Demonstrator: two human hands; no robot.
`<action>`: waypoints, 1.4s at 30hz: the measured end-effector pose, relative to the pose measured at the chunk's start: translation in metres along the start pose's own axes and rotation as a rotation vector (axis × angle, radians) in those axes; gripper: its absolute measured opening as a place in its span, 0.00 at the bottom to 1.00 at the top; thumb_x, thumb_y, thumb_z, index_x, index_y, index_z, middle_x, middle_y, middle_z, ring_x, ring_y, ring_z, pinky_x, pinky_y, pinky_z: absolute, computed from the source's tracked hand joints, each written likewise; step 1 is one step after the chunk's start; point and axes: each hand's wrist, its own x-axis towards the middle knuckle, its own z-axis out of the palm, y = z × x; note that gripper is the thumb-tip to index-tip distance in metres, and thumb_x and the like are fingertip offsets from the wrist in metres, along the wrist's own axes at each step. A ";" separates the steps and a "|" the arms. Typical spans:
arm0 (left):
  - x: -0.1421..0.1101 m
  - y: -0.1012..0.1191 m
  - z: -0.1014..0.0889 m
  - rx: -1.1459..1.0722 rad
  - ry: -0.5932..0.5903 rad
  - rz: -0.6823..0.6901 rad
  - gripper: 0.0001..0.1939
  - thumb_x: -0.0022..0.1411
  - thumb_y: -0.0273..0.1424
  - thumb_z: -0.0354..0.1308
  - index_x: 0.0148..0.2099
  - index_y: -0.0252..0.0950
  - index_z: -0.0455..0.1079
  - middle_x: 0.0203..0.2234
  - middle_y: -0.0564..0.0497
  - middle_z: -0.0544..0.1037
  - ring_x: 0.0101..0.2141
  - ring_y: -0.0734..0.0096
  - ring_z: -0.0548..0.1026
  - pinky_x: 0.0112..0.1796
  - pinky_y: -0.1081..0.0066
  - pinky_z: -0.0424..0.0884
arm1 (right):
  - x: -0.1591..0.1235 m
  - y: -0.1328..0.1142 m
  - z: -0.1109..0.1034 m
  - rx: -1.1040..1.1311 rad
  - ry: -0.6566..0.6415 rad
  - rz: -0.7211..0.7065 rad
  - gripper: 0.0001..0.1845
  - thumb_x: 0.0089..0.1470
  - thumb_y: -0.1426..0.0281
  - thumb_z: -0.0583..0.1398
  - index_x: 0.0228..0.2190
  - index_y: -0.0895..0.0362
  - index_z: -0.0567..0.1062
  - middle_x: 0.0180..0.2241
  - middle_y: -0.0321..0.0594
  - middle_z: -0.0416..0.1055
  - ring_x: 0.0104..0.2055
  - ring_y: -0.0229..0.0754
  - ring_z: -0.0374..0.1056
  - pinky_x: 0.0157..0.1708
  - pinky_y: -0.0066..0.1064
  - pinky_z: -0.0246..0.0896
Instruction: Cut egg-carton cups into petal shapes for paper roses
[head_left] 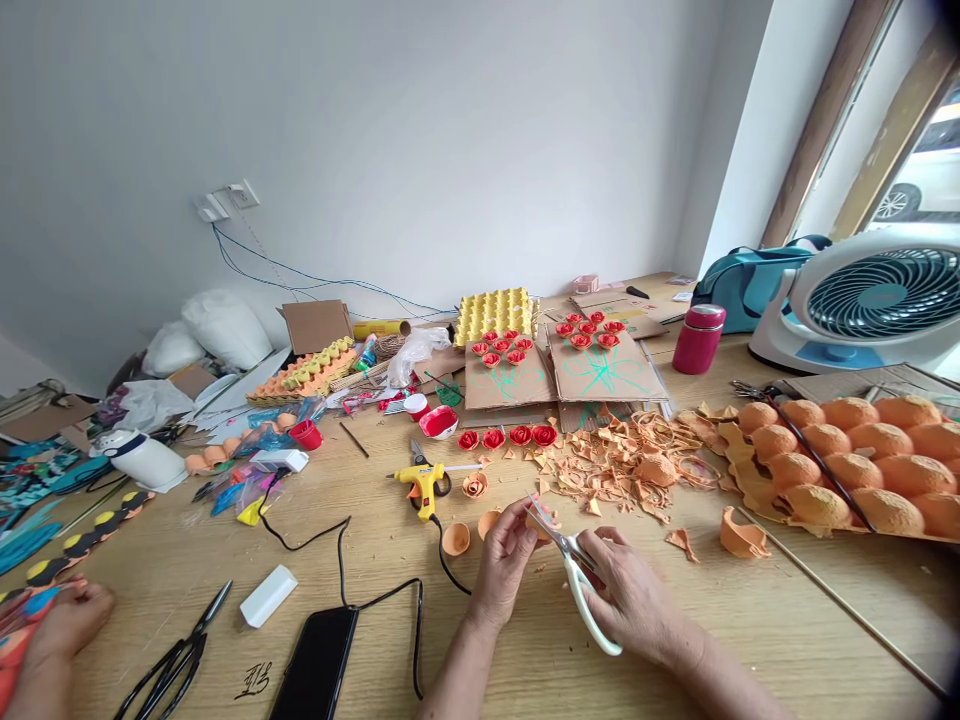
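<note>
My left hand (504, 562) is closed round a small orange egg-carton piece (541, 520), held just above the wooden table (750, 620). White-handled scissors (579, 580) are gripped in my right hand (628, 592), with their blades reaching up to the orange piece. Orange cut cups (455, 538) lie just left of my hands. A heap of orange scraps (622, 460) lies behind them. Another person's hand (64, 620) rests at the left edge on a colourful thing.
A yellow glue gun (422, 484) with a black cord, a black phone (316, 662), black scissors (176, 660) and a white block (268, 595) lie to the left. An orange egg tray (840, 470) sits at right. Behind are red paper roses (506, 436), cardboard sheets (600, 368), a red flask (697, 338) and a fan (874, 295).
</note>
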 end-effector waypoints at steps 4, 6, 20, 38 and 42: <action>0.001 0.001 0.000 -0.026 -0.006 0.001 0.21 0.61 0.38 0.64 0.56 0.40 0.73 0.50 0.42 0.79 0.52 0.53 0.75 0.51 0.57 0.74 | -0.001 0.000 0.000 0.016 -0.019 0.018 0.11 0.61 0.66 0.52 0.26 0.51 0.58 0.25 0.36 0.66 0.31 0.44 0.62 0.33 0.34 0.57; 0.001 0.001 0.000 -0.039 0.010 0.005 0.22 0.60 0.38 0.65 0.55 0.40 0.73 0.49 0.43 0.79 0.50 0.54 0.76 0.50 0.58 0.74 | -0.001 0.001 0.001 0.024 -0.029 0.032 0.12 0.61 0.66 0.51 0.26 0.52 0.58 0.25 0.37 0.66 0.32 0.45 0.62 0.33 0.34 0.57; 0.005 -0.001 -0.004 0.041 0.119 0.056 0.24 0.56 0.36 0.68 0.55 0.41 0.72 0.52 0.44 0.76 0.54 0.56 0.74 0.53 0.61 0.70 | 0.004 0.004 0.001 0.138 -0.100 0.179 0.13 0.64 0.61 0.50 0.28 0.51 0.59 0.28 0.37 0.70 0.34 0.44 0.67 0.34 0.33 0.60; 0.005 -0.002 -0.004 0.110 0.035 0.097 0.22 0.57 0.33 0.67 0.54 0.40 0.73 0.50 0.44 0.79 0.51 0.58 0.76 0.52 0.63 0.72 | 0.003 0.005 0.001 0.050 -0.007 0.029 0.09 0.61 0.65 0.55 0.31 0.51 0.59 0.30 0.35 0.67 0.33 0.44 0.62 0.41 0.39 0.60; 0.006 -0.004 -0.004 0.123 0.011 0.142 0.22 0.57 0.32 0.67 0.54 0.40 0.73 0.49 0.44 0.79 0.51 0.59 0.76 0.50 0.65 0.73 | 0.002 0.005 0.000 0.026 0.024 -0.007 0.08 0.60 0.67 0.55 0.31 0.51 0.59 0.30 0.35 0.66 0.33 0.43 0.61 0.41 0.39 0.59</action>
